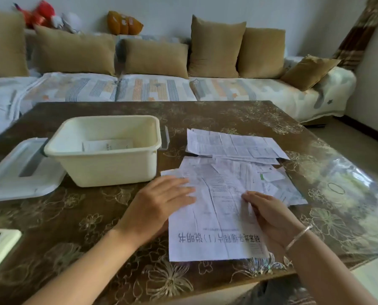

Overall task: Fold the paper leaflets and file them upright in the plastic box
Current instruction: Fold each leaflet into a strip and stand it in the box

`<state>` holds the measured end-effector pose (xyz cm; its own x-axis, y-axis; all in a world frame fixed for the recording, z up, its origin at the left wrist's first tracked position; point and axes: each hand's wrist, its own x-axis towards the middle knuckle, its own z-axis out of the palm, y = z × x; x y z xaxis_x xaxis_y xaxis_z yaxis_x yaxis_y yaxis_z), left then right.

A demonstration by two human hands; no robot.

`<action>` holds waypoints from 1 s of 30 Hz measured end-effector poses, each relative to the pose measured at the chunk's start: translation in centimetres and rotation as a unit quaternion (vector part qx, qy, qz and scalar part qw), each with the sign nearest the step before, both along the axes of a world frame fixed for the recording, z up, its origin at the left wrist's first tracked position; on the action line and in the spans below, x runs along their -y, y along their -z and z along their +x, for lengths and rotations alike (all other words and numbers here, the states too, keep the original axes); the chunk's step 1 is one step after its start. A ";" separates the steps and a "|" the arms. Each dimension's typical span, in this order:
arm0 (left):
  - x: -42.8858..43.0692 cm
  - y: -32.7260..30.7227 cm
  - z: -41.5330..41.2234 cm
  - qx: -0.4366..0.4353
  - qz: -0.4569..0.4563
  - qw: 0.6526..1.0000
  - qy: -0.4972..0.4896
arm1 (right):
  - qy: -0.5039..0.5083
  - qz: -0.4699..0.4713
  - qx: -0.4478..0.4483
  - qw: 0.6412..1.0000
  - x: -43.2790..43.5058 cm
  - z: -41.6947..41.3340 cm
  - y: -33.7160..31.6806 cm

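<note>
left hand point(159, 205) lies flat, fingers straight, pinning the leaflet point(214, 227) to the table point(73, 216) so it won't slide, while the right hand point(269, 213) pinches its right edge, likely to start a fold. plastic box point(108, 166) waits just left, one folded sheet point(107, 145) inside; the loose pile point(234, 146) sits beyond.

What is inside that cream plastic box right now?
Inside the plastic box a folded white leaflet with dark print shows near the bottom. The box's near wall hides the floor in front of it, so more papers could lie there unseen.
</note>
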<state>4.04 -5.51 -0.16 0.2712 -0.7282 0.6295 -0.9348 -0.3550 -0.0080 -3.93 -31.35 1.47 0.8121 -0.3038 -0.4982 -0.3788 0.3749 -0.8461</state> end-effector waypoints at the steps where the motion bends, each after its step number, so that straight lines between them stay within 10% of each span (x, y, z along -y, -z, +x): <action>1: -0.8 0.7 -0.8 -0.011 -0.003 1.000 0.003 | -0.013 -0.024 0.008 1.000 -0.4 -0.4 0.3; 5: -4.8 2.5 -3.7 -0.140 -0.021 0.989 -0.033 | -0.095 -0.327 0.048 0.939 -1.8 -1.7 1.1; 13: -10.7 2.9 -9.1 -0.361 -0.141 0.916 -0.107 | -0.328 -0.467 0.184 0.800 -5.9 -3.1 3.4; 18: -11.6 2.2 -11.3 -0.365 -0.132 0.901 -0.194 | -0.264 -0.616 0.197 0.716 -8.3 -3.9 4.5; 22: -12.3 3.1 -10.8 -0.442 -0.143 0.835 -0.293 | -0.251 -0.630 0.184 0.712 -8.5 -3.7 5.4; 30: -10.5 3.6 -10.8 -0.409 -0.148 0.810 -0.392 | -0.188 -0.648 0.115 0.729 -10.2 -3.1 5.3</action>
<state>-6.80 4.94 -3.78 0.9925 0.0209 0.1203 -0.0692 -0.7156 0.6950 -7.03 -21.15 -3.83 0.9761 -0.1321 0.1726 -0.0400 -0.8896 -0.4549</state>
